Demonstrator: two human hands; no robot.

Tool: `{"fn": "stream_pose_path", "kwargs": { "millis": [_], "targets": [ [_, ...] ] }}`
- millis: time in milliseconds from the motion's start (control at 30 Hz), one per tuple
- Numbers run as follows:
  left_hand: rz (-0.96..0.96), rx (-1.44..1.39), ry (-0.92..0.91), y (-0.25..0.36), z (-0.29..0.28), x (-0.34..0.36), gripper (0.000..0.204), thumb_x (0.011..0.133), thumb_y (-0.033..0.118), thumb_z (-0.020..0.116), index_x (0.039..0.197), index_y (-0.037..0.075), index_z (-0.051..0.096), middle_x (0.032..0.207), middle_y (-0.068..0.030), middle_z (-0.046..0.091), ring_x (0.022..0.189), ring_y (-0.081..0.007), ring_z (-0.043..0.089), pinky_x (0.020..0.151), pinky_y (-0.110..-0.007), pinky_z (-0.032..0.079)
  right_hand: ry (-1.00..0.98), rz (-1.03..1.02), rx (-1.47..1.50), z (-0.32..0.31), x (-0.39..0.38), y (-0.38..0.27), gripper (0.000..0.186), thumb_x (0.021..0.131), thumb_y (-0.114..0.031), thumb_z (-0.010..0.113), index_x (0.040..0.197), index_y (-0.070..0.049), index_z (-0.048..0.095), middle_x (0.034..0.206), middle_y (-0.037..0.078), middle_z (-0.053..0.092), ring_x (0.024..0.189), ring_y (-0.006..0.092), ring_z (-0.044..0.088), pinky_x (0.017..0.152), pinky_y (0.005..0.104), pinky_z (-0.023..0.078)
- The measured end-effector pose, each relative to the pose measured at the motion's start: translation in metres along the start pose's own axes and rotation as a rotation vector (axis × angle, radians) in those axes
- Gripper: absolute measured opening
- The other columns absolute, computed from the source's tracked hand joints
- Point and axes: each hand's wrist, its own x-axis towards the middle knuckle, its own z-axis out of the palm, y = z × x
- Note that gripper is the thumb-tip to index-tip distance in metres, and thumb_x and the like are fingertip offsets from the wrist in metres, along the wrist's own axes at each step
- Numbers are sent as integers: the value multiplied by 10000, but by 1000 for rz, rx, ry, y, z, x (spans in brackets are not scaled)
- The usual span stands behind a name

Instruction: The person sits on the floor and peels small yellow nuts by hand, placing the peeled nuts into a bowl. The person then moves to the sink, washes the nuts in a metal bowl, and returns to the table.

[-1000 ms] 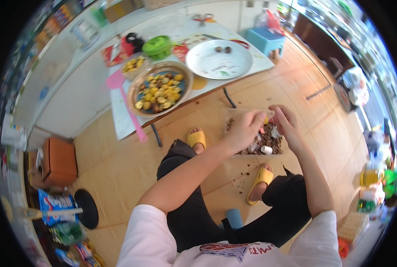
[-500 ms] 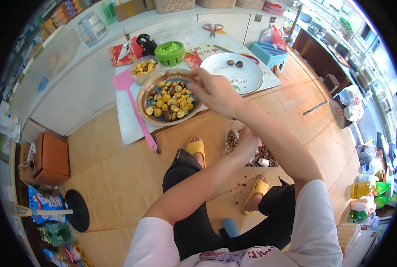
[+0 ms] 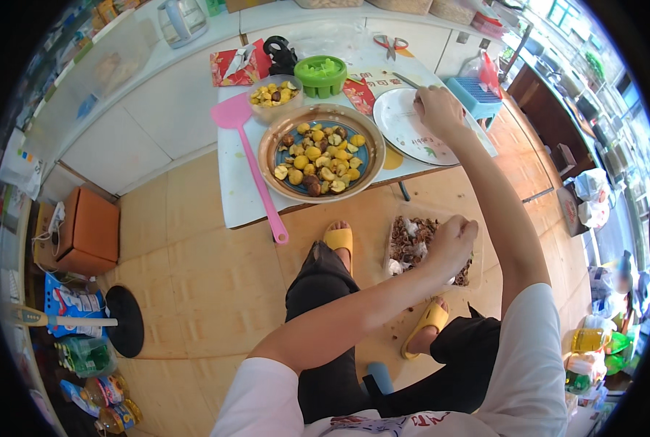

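Over the plate (image 3: 392,120), the right hand (image 3: 440,111) is hovering, and over the box (image 3: 388,251) the left hand (image 3: 450,247) is hanging curled, grips unclear; chestnuts (image 3: 313,153) are lying in the bowl (image 3: 272,142), probably light, firm, best pinched sideways.

The plate (image 3: 398,119) looks glossy, the spatula (image 3: 257,175) smooth plastic, the trousers (image 3: 472,346) matt cloth.

White table (image 3: 236,191) with bowl (image 3: 269,151), plate (image 3: 398,125), spatula (image 3: 255,166)
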Motion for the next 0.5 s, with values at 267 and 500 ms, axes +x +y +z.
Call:
{"fn": "stream_pose_path", "kwargs": {
  "millis": [267,500],
  "targets": [
    [84,-479,150,46,-30,-9,248,929,246,373,795,71,487,654,39,420,541,-36,366,454,-180,291,186,-56,855,-116,-145,-34,234,717,-61,665,931,-25,577,828,56,573,685,114,579,498,222,432],
    [380,-59,-52,55,-15,-19,179,872,157,557,930,-13,556,784,-14,554,679,-45,507,574,-181,429,293,85,858,-118,-219,-9,276,688,5,677,937,-28,561,840,54,573,665,88,567,451,203,403]
  ]
}}
